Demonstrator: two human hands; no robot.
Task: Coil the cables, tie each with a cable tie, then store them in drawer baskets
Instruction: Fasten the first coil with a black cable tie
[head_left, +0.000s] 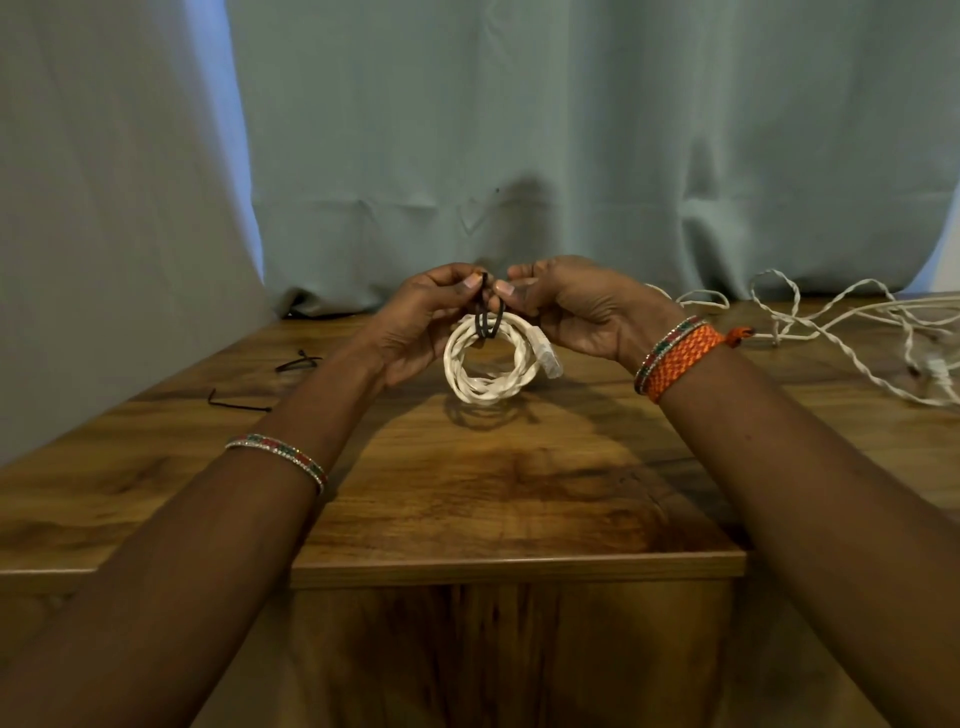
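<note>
Holding the coil (488, 364) upright above the table (498, 499), between the left hand (415, 327) and right hand (576, 317), both pinching the tie (487, 317) looped over its top, probably to cinch it. 2 spare ties (270, 384) left of the left hand; loose cable (852, 327) beyond the right.

wooden table (519, 499) | grey-green curtain (571, 130) behind it | pale sheet (104, 208) at left
</note>
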